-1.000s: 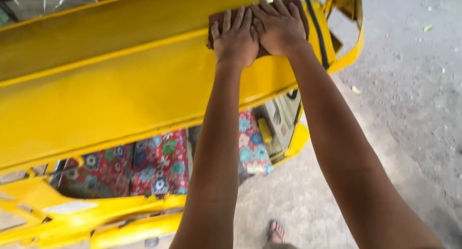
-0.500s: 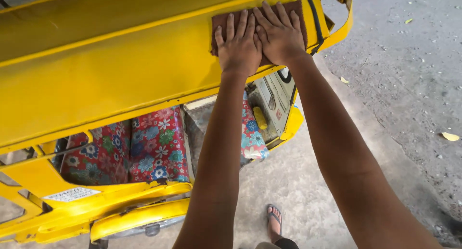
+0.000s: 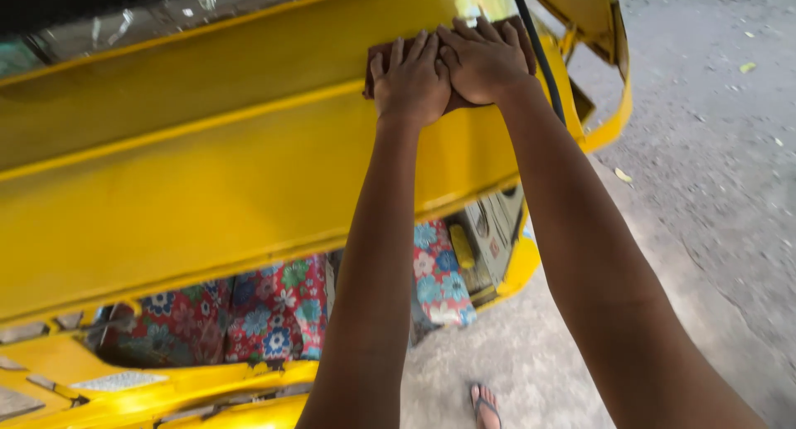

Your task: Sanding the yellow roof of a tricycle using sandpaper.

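Observation:
Both my hands press flat on a dark brown cloth point(image 3: 380, 58) laid against the yellow roof panel point(image 3: 207, 164) of a small vehicle. My left hand point(image 3: 410, 85) lies on the cloth's left part, fingers spread. My right hand point(image 3: 485, 60) sits beside it on the right, partly overlapping the left one. Most of the cloth is hidden under the two hands; only its edges show.
A black rubber strip point(image 3: 537, 52) runs down the roof's right side. Below the roof are seats with red and blue flowered covers point(image 3: 274, 313). Grey concrete ground point(image 3: 705, 189) lies to the right. My foot in a sandal point(image 3: 485, 404) stands at the bottom.
Both hands and the cloth have stayed together on the panel, shifting slightly along it. The camera view has moved, showing more of the roof's upper edge.

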